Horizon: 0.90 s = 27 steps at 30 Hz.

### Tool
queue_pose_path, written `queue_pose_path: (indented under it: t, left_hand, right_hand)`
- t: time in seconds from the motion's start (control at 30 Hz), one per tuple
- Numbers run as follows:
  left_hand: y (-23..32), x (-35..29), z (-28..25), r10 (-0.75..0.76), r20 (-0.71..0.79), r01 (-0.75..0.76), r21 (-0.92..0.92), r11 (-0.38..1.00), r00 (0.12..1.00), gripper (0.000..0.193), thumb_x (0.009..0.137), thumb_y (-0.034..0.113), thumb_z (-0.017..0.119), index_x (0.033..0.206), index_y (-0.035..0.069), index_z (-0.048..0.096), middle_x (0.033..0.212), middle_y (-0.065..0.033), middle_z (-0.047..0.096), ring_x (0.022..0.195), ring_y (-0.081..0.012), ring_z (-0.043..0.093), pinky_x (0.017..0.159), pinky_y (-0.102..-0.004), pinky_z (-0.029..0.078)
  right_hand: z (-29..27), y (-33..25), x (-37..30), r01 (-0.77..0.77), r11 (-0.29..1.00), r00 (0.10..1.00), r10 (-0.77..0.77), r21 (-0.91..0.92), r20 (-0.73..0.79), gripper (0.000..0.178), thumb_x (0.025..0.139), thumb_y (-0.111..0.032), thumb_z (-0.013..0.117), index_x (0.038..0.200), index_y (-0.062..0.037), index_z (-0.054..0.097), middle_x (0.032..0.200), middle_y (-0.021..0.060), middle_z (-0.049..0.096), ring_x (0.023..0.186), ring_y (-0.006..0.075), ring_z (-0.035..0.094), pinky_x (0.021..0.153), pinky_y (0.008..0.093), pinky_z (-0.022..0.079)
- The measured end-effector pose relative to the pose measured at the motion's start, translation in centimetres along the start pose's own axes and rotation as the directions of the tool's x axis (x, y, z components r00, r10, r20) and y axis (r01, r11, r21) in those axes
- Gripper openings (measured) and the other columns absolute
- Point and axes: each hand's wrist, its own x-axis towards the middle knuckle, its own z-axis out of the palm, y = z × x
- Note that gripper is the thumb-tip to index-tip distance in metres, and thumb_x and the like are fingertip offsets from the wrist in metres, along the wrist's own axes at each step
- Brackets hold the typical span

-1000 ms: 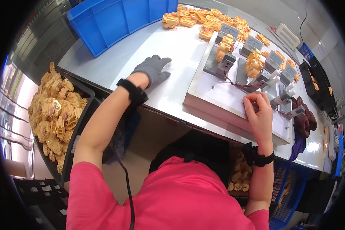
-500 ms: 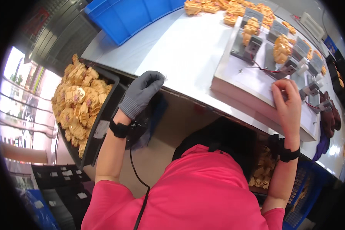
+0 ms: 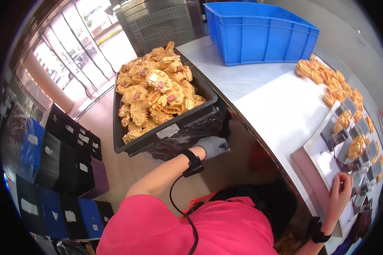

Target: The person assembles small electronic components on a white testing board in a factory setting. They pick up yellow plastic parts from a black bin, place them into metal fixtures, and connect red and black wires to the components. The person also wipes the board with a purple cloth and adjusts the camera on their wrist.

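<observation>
My left hand point(image 3: 214, 147), in a grey glove, is closed, with its fingers curled in. It is beside the plastic-wrapped side of a black bin point(image 3: 208, 111), below the rim. A tiny pale speck shows at its fingertips, too small to make out. Heaped in the bin are tan moulded plastic parts point(image 3: 159, 83), some with reddish marks. My bare right hand point(image 3: 341, 193) is over a white fixture board point(image 3: 323, 157), fingers bent toward the thumb and nothing visible in them. Just beyond it, grey metal holders point(image 3: 337, 138) carry tan parts point(image 3: 356, 147).
A blue plastic crate point(image 3: 264, 36) stands on the far part of the white table point(image 3: 270, 108). More tan parts point(image 3: 327, 80) lie right of it. Stacked black and blue bins point(image 3: 68, 157) stand on the floor at left. A cable point(image 3: 172, 197) hangs from my left wrist strap.
The view has swung to the left, bringing the bin and crate further into sight. My left hand has gone from the table's edge down beside the bin. My right hand stays by the fixture board.
</observation>
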Motion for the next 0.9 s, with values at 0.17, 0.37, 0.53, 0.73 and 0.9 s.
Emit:
queue_pose_path:
  t: [0.17, 0.37, 0.53, 0.73, 0.9]
  left_hand:
    - [-1.6, -0.8, 1.8, -0.230, 0.177, 0.198, 0.180, 0.964, 0.957, 0.036, 0.086, 0.041, 0.060, 0.113, 0.019, 0.065, 0.108, -0.0102, 0.067, 0.104, -0.0306, 0.063, 0.088, -0.0423, 0.048]
    - [-3.5, -1.0, 4.5, -0.137, -0.161, 0.167, 0.187, 0.968, 0.977, 0.037, 0.086, 0.036, 0.057, 0.118, 0.015, 0.060, 0.118, -0.0133, 0.062, 0.109, -0.0345, 0.061, 0.090, -0.0443, 0.048]
    - [1.3, -0.2, -0.8, -0.136, -0.070, 0.139, 0.040, 0.989, 0.988, 0.029, 0.089, 0.034, 0.055, 0.112, 0.018, 0.063, 0.114, -0.0094, 0.062, 0.106, -0.0308, 0.061, 0.086, -0.0415, 0.049]
    - [3.6, -0.3, -1.6, 0.299, -0.562, -0.247, 0.168, 0.954, 0.772, 0.019, 0.089, 0.029, 0.061, 0.105, 0.018, 0.064, 0.092, -0.0069, 0.064, 0.089, -0.0288, 0.064, 0.078, -0.0384, 0.051]
    - [8.1, -0.9, -4.5, 0.287, -0.570, -0.341, 0.013, 0.940, 0.770, 0.027, 0.087, 0.020, 0.065, 0.113, 0.015, 0.063, 0.111, -0.0085, 0.058, 0.089, -0.0247, 0.064, 0.077, -0.0319, 0.054]
  right_hand:
    - [0.1, 0.2, 0.3, 0.034, 0.999, 0.999, -0.034, -0.008, 0.021, 0.007, 0.093, -0.004, 0.055, 0.094, 0.0027, 0.056, 0.096, 0.0091, 0.054, 0.086, 0.0197, 0.053, 0.075, 0.0292, 0.043]
    - [0.3, -0.1, 0.4, 0.013, 1.000, 0.999, -0.013, 0.023, 0.037, 0.007, 0.093, -0.004, 0.054, 0.095, 0.0025, 0.056, 0.098, 0.0089, 0.053, 0.087, 0.0192, 0.053, 0.077, 0.0288, 0.043]
    - [0.1, -0.1, 0.2, 0.018, 1.000, 0.999, -0.018, 0.006, 0.033, 0.007, 0.093, -0.004, 0.054, 0.095, 0.0027, 0.056, 0.098, 0.0091, 0.053, 0.089, 0.0195, 0.053, 0.077, 0.0289, 0.043]
    - [0.2, 0.0, 0.3, 0.029, 1.000, 0.999, -0.029, -0.001, 0.033, 0.007, 0.093, -0.004, 0.054, 0.095, 0.0030, 0.056, 0.098, 0.0097, 0.053, 0.090, 0.0203, 0.053, 0.078, 0.0294, 0.043]
    - [0.1, -0.2, 0.2, 0.014, 1.000, 1.000, -0.014, 0.000, 0.013, 0.008, 0.093, -0.004, 0.055, 0.094, 0.0032, 0.057, 0.099, 0.0099, 0.053, 0.090, 0.0202, 0.053, 0.078, 0.0297, 0.043]
